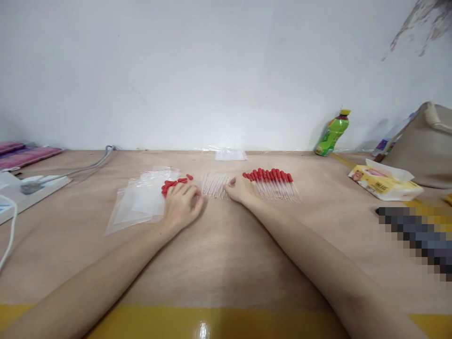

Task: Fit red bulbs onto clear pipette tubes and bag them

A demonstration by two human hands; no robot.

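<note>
Brown surface (226,245) under a white wall carries clear glass tubes (214,185) at its middle, between both hands. Left hand (181,203), fingers loosely curled, rests on loose red caps (173,184) beside plastic bags (141,200); right hand (240,189), flat and open, touches the tubes' edge, with red-capped droppers (273,183) just right.

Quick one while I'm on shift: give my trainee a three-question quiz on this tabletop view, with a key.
1. True or false: the left hand rests on loose red rubber bulbs beside the stack of clear plastic zip bags.
2. Which lies between the two hands? A) bare clear glass tubes B) a green bottle C) a tissue pack
3. Fill in: the neat row of red-capped glass droppers lies to the ___ of the right hand.

Key: 1 true; 2 A; 3 right. Whether either hand's grip is closed on anything cannot be told.
</note>
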